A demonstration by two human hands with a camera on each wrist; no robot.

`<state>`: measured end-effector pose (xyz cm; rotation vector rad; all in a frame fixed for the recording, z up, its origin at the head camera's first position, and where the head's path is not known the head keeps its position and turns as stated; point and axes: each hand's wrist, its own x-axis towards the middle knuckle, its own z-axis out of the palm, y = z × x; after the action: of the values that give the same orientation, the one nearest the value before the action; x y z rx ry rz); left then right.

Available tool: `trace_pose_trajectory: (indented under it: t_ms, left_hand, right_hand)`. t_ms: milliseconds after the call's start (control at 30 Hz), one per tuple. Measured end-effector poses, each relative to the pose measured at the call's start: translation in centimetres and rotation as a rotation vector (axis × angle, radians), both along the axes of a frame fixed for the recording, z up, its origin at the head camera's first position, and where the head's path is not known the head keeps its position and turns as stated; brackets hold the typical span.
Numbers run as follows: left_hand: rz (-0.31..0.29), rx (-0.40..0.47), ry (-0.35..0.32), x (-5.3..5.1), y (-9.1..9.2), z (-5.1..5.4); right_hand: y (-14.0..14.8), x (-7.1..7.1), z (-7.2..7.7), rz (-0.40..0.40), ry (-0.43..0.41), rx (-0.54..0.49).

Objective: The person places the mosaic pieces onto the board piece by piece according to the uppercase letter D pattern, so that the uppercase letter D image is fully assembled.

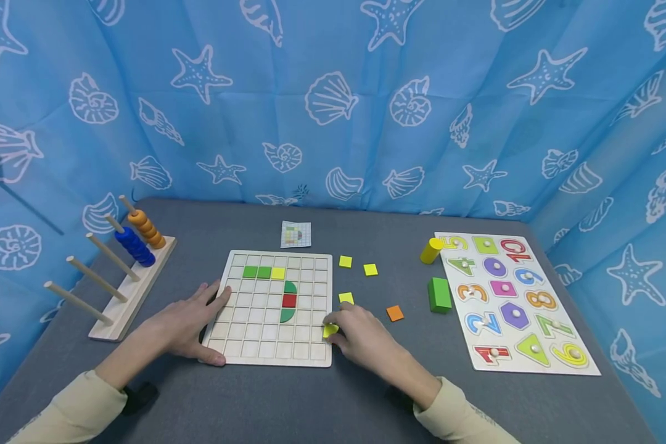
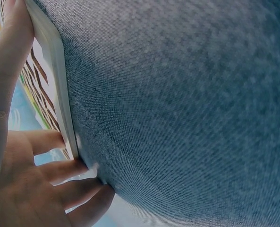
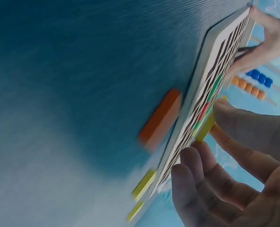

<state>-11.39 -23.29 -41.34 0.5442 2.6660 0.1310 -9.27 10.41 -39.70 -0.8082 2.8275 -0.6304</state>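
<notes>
A white wooden grid board (image 1: 250, 333) lies flat on the table. On it sit two green square tiles (image 1: 250, 272), a yellow square tile (image 1: 278, 273), a red square tile (image 1: 289, 300) and two green rounded pieces (image 1: 290, 287), above and below the red one. My left hand (image 1: 191, 324) rests at the board's left edge, fingers spread, thumb at the near corner. At the right edge my right hand (image 1: 361, 336) pinches a yellow square tile (image 3: 206, 128) between thumb and fingers, over the board's border. Three loose yellow tiles (image 1: 370, 269) and an orange tile (image 1: 395, 313) lie to the right.
A small pattern card (image 1: 296, 235) lies behind the board. On the left stands a peg rack (image 1: 133, 296) with blue and orange beads. To the right are a yellow cylinder (image 1: 431, 251), a green block (image 1: 439, 295) and a number puzzle (image 1: 502, 348). A blue curtain (image 1: 333, 148) hangs behind.
</notes>
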Motion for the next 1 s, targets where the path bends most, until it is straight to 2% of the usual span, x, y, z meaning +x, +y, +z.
trace_pose_trajectory:
  t_ms: [200, 467, 633, 1000]
  left_hand:
    - [0.005, -0.009, 0.009, 0.1, 0.1, 0.0]
    - [0.010, -0.001, 0.010, 0.2, 0.1, 0.0]
    - [0.009, 0.000, 0.017, 0.2, 0.0, -0.1]
    - [0.005, -0.005, 0.021, 0.1, -0.1, -0.2]
  right_hand:
    - [-3.1, -0.3, 0.0, 0.054, 0.003, 0.030]
    - [-6.4, -0.6, -0.4, 0.133, 0.038, 0.002]
    - [-7.9, -0.9, -0.5, 0.145, 0.028, 0.018]
    - [-9.6, -1.3, -1.2, 0.162, 0.074, 0.059]
